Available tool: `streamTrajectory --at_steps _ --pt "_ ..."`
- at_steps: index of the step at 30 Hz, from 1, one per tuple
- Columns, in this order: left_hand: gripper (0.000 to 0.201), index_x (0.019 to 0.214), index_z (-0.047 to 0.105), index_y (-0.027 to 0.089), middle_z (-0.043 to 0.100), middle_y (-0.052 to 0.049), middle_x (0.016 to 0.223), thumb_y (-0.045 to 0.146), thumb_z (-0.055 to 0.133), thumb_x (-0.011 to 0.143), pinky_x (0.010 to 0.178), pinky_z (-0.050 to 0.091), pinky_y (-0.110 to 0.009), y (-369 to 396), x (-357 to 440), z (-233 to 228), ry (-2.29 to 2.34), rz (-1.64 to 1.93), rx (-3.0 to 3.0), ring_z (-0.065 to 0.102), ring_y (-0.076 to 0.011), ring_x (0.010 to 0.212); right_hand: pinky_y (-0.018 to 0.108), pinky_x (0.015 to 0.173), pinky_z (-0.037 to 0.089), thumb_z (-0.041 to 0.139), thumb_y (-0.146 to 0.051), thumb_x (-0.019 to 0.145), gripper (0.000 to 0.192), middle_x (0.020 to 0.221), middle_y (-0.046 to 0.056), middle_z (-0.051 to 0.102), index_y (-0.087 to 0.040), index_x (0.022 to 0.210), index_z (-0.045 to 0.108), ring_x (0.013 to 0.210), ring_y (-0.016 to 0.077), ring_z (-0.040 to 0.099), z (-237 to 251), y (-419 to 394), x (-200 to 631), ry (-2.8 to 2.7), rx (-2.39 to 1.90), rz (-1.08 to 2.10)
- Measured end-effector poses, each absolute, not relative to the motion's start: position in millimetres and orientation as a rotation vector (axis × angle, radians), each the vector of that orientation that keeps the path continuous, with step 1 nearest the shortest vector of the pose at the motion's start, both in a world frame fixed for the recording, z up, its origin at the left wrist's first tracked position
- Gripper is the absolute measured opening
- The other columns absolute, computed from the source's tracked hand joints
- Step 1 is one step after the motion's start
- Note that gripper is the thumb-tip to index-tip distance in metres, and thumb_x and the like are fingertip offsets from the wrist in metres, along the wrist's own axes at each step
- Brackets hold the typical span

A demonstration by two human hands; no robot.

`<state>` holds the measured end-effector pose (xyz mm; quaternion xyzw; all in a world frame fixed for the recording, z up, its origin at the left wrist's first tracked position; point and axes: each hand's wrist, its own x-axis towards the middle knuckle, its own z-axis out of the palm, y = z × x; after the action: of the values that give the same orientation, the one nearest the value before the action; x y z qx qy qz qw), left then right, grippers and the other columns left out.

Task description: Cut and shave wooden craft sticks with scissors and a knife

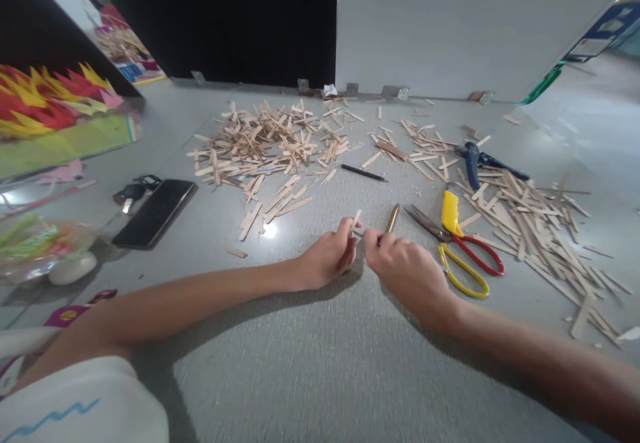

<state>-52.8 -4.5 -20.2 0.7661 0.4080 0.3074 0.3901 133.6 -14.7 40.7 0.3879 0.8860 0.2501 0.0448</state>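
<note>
At the centre of the frame the fingers (pixel 349 228) of the left hand (pixel 327 257) are pinched closed on a short wooden stick (pixel 356 219), which pokes up and slightly right from between thumb and forefinger. The right hand (pixel 403 266) meets it from the right, its fingers curled shut around a gold-coloured pen-like tool (pixel 392 218) whose free end points up toward the top of the frame; the fingertips of both hands touch at the stick. Both hands rest low on the grey surface (pixel 310 369), forearms running down to the lower corners.

Just right of the right hand lie scissors (pixel 457 249) with red and yellow handles, and touching them a yellow-handled cutter (pixel 450 213). Further right a spread of long wooden sticks (pixel 530 223) fans toward the right edge, with blue-handled pliers (pixel 473 159) at its upper end. Above the hands a black pencil (pixel 364 173) lies alone, and upper left of centre sits a large heap of short stick pieces (pixel 265 139). At the left, a dark phone (pixel 155 213) lies flat with keys (pixel 133 191) just beside its top. Red and yellow paper shapes (pixel 50 99) fill the upper left.
</note>
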Motion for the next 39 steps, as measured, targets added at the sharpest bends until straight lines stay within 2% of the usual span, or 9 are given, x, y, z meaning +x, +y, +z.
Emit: streamTrajectory --at_steps 7,14,19,23,26,30,33,36,39 --pt "0.032 0.134 0.053 0.017 0.071 -0.001 0.082 0.036 0.037 0.114 0.054 0.047 -0.023 -2.8 -55.3 -7.0 0.886 0.817 1.707 0.059 -0.0104 0.050 0.030 0.047 0.023 0.048 -0.002 0.102 0.022 0.069 0.004 0.067 -0.018 0.094 0.062 0.053 0.0169 0.064 12.4 3.0 164.8 2.951 1.235 0.714" --pt "0.025 0.119 0.063 0.017 0.068 0.000 0.081 0.036 0.049 0.112 0.053 0.045 -0.020 -3.4 -56.0 -2.9 0.893 0.943 1.585 0.056 -0.0085 0.054 0.028 0.047 0.022 0.039 -0.018 0.116 0.041 0.057 -0.002 0.060 -0.018 0.081 0.059 0.041 0.0106 0.050 8.4 4.3 167.1 3.256 1.210 0.832" --pt "0.031 0.107 0.064 0.016 0.069 -0.002 0.080 0.046 0.058 0.110 0.047 0.041 -0.019 10.8 -60.5 -0.9 0.526 0.738 1.209 0.060 -0.0092 0.054 0.027 0.048 0.027 0.040 -0.015 0.115 0.043 0.057 -0.002 0.059 -0.018 0.076 0.060 0.044 0.0104 0.050 9.1 10.4 169.9 3.344 1.186 0.863" --pt "0.029 0.098 0.064 0.016 0.069 0.000 0.073 0.043 0.074 0.103 0.044 0.040 -0.018 23.7 -65.0 -3.7 0.390 0.642 1.010 0.061 -0.0097 0.053 0.026 0.050 0.030 0.037 -0.015 0.115 0.044 0.061 0.000 0.062 -0.017 0.079 0.062 0.047 0.0108 0.051 3.5 16.7 173.6 3.375 1.205 0.722" --pt "0.027 0.093 0.062 0.017 0.068 0.001 0.070 0.038 0.077 0.102 0.044 0.041 -0.018 26.3 -66.3 -5.7 0.411 0.706 0.923 0.059 -0.0086 0.051 0.025 0.050 0.029 0.036 -0.017 0.115 0.044 0.064 0.002 0.065 -0.017 0.080 0.063 0.051 0.0116 0.053 -2.2 21.1 176.5 3.371 1.308 0.588" --pt "0.016 0.099 0.060 0.017 0.073 -0.002 0.083 0.027 0.071 0.104 0.045 0.043 -0.018 23.2 -63.8 -4.2 0.481 0.766 0.968 0.065 -0.0095 0.056 0.027 0.051 0.027 0.041 -0.021 0.114 0.038 0.068 0.004 0.067 -0.017 0.088 0.069 0.056 0.0151 0.056 -6.6 25.5 178.0 3.211 1.533 0.441" --pt "0.010 0.110 0.060 0.015 0.076 -0.006 0.092 0.023 0.065 0.106 0.047 0.048 -0.019 18.8 -60.1 -1.7 0.591 0.793 1.067 0.070 -0.0116 0.062 0.030 0.063 0.044 0.047 -0.024 0.112 0.030 0.084 0.011 0.074 -0.015 0.102 0.075 0.075 0.0228 0.065 -6.6 27.4 177.2 3.134 1.589 0.456" --pt "0.021 0.123 0.061 0.013 0.076 -0.008 0.095 0.028 0.064 0.108 0.048 0.049 -0.020 13.0 -56.9 -0.4 0.703 0.786 1.174 0.072 -0.0129 0.063 0.038 0.077 0.054 0.051 -0.022 0.111 0.026 0.094 0.014 0.075 -0.014 0.110 0.076 0.086 0.0266 0.066 -5.1 26.3 175.8 3.262 1.517 0.523" --pt "0.036 0.134 0.062 0.013 0.077 -0.008 0.092 0.038 0.065 0.108 0.047 0.048 -0.021 6.4 -55.4 -1.2 0.723 0.775 1.271 0.069 -0.0124 0.060 0.037 0.079 0.059 0.056 -0.017 0.109 0.021 0.097 0.013 0.078 -0.013 0.117 0.075 0.085 0.0238 0.070 -3.6 21.2 172.0 3.535 1.319 0.408"
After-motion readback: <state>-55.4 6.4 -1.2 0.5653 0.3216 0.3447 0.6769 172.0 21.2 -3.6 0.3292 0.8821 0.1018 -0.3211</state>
